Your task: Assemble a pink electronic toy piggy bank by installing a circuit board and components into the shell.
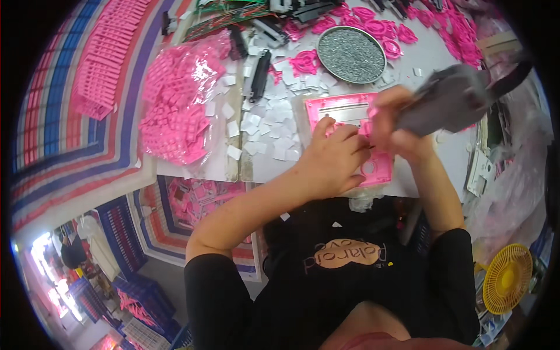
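A pink plastic casing (379, 169) lies on the white worktop in front of me, with a silvery slotted strip near its far edge. My left hand (335, 154) rests over the casing's left side, fingers bent down on it and thumb near its closer edge. In my right hand (399, 125) is a dark grey power screwdriver (446, 99), blurred by motion and tilted over the casing's right side. The hands hide the casing's middle and the tool's tip. Just beyond the casing stands a round metal dish (352, 55) full of small silvery screws.
A clear bag of pink parts (181, 99) lies to the left. Small white paper pieces (274, 131) and a black plastic part (261, 76) are scattered beside the casing. Pink rings (373, 26) lie at the back. A yellow fan (507, 279) stands at the lower right.
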Available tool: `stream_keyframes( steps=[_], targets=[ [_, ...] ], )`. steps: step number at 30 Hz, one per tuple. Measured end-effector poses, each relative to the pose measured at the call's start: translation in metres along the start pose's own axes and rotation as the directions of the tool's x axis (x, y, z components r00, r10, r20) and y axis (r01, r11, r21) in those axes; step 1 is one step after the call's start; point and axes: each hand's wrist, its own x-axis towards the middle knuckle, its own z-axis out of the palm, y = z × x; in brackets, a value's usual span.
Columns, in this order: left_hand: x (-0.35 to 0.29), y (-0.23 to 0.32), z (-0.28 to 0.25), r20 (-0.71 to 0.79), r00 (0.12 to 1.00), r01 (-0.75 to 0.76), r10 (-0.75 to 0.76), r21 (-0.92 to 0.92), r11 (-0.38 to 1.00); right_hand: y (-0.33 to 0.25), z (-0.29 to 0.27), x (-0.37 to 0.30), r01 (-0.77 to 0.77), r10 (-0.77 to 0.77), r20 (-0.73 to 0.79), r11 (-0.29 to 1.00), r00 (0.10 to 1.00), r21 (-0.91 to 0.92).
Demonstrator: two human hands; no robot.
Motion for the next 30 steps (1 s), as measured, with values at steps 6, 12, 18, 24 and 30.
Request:
stream_keyframes(
  steps=[6,12,18,24,30],
  targets=[
    [-0.011,-0.08,-0.089,-0.44,0.806,0.444,-0.396,0.007,0.896,-0.059,-0.031,0.01,0.385,-0.407,-0.169,0.911,0.898,-0.148],
    [-0.019,-0.142,-0.137,-0.352,0.825,0.562,-0.442,0.581,0.589,-0.069,-0.043,0.033,0.236,-0.368,-0.355,0.901,0.859,-0.364],
    [0.004,-0.168,-0.142,-0.072,0.707,0.577,-0.704,0.635,0.514,-0.055,-0.047,0.033,0.214,-0.348,-0.336,0.902,0.875,-0.376],
    [-0.001,-0.149,-0.145,0.025,0.73,0.482,-0.683,0.69,0.54,-0.061,-0.057,0.03,0.248,-0.405,-0.342,0.873,0.848,-0.42],
    [-0.021,-0.14,-0.133,0.082,0.749,0.462,-0.657,0.647,0.607,-0.073,-0.065,0.028,0.199,-0.404,-0.402,0.864,0.821,-0.463]
  ],
)
